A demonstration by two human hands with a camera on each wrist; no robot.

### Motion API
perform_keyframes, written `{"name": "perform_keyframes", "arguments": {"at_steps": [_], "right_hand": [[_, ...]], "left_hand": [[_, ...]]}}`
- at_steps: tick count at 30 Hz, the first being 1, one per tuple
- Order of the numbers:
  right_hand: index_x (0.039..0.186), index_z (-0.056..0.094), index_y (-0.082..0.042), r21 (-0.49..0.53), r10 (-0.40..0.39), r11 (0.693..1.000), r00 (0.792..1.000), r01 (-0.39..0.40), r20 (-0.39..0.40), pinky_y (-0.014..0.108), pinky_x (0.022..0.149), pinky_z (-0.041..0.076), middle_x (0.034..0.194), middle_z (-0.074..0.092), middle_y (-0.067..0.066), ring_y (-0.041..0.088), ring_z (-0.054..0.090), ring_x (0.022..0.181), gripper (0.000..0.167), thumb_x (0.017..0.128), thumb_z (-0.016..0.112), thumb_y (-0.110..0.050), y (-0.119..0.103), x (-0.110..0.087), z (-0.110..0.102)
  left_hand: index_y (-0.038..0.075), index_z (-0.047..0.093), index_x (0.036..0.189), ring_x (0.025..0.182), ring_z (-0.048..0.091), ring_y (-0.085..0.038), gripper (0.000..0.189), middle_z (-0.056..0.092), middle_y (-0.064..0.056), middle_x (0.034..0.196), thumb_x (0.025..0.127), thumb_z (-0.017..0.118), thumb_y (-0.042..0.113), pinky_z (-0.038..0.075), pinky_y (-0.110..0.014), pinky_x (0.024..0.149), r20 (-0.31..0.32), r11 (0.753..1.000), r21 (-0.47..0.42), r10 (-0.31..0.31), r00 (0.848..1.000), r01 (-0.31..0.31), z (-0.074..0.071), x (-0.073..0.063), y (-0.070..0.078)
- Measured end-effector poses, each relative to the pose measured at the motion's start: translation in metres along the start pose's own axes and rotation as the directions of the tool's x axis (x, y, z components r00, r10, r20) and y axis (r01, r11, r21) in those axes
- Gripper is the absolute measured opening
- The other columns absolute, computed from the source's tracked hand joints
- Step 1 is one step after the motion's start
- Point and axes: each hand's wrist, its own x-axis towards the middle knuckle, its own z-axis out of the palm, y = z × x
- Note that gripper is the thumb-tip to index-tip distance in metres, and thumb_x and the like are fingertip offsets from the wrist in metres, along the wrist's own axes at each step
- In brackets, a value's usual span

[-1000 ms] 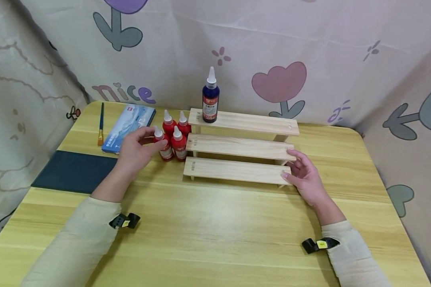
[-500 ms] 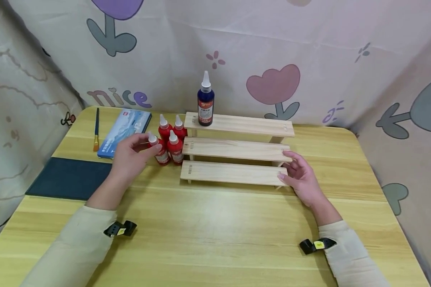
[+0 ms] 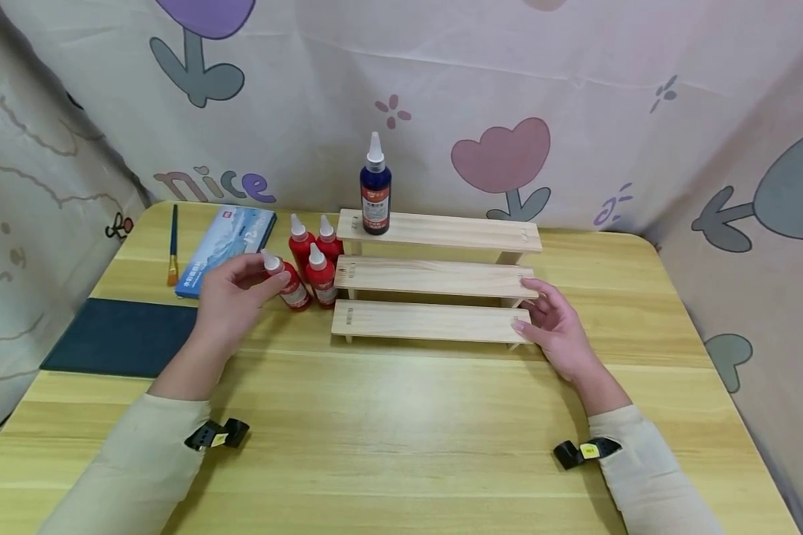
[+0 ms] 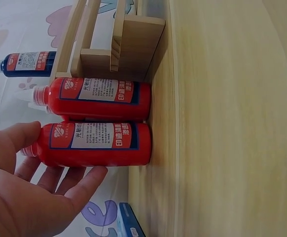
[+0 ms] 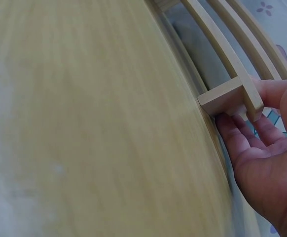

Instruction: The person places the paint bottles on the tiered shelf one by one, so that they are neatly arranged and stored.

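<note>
My left hand (image 3: 230, 301) holds a red ink bottle (image 4: 91, 143) near its shoulder, thumb on one side and fingers on the other. In the head view this bottle leans left, its white nozzle tipped away from another red ink bottle (image 3: 322, 282) beside it. Two more red bottles (image 3: 300, 249) stand behind, close to the rack's left end. A three-step wooden rack (image 3: 435, 279) fills the middle back. My right hand (image 3: 558, 331) grips the rack's right end, thumb on the lowest shelf and fingers around the middle one. A blue ink bottle (image 3: 375, 197) stands upright on the top shelf, left end.
Left of the bottles, a blue-and-white box (image 3: 230, 238) lies flat beside a paintbrush (image 3: 173, 245). A dark flat pad (image 3: 120, 338) lies in front of them. A patterned cloth (image 3: 575, 74) hangs right behind the table (image 3: 388, 431).
The held red bottle has tipped left along with my left hand, slightly away from its neighbour. My right hand keeps its grip on the rack. The head view has shifted slightly.
</note>
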Motion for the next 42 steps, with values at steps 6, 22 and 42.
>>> {"name": "perform_keyframes", "arguments": {"at_steps": [6, 22, 42], "right_hand": [[0.147, 0.043, -0.004, 0.003, 0.010, 1.000, 1.000, -0.010, 0.004, 0.028, 0.103, 0.042, 0.136, 0.055, 0.013, 0.028, 0.052, 0.123, 0.070, 0.085, 0.062, 0.022, 0.001, 0.002, -0.001], [0.147, 0.043, -0.005, 0.004, 0.015, 1.000, 1.000, -0.015, 0.006, 0.028, 0.102, 0.044, 0.136, 0.055, 0.013, 0.027, 0.052, 0.124, 0.069, 0.086, 0.063, 0.021, 0.000, 0.002, -0.001], [0.147, 0.042, -0.005, -0.004, 0.030, 1.000, 1.000, -0.030, 0.002, 0.028, 0.102, 0.044, 0.137, 0.054, 0.013, 0.036, 0.048, 0.127, 0.069, 0.086, 0.064, 0.020, -0.001, 0.001, -0.001]], "left_hand": [[0.006, 0.065, 0.125, 0.108, 0.054, -0.018, 0.040, 0.061, -0.007, 0.118, 0.092, 0.074, 0.028, 0.051, -0.016, 0.079, -0.004, 1.000, -0.007, -0.007, 1.000, 0.007, -0.002, -0.005, 0.001], [0.012, 0.068, 0.124, 0.107, 0.054, -0.019, 0.037, 0.062, -0.005, 0.119, 0.092, 0.075, 0.031, 0.052, -0.017, 0.076, -0.047, 0.999, -0.026, -0.024, 0.999, 0.023, -0.013, -0.035, 0.016], [0.010, 0.069, 0.123, 0.108, 0.056, -0.019, 0.035, 0.066, -0.002, 0.118, 0.092, 0.075, 0.024, 0.053, -0.019, 0.076, -0.013, 0.995, -0.025, 0.100, 0.995, -0.100, -0.013, -0.060, 0.061]]}}
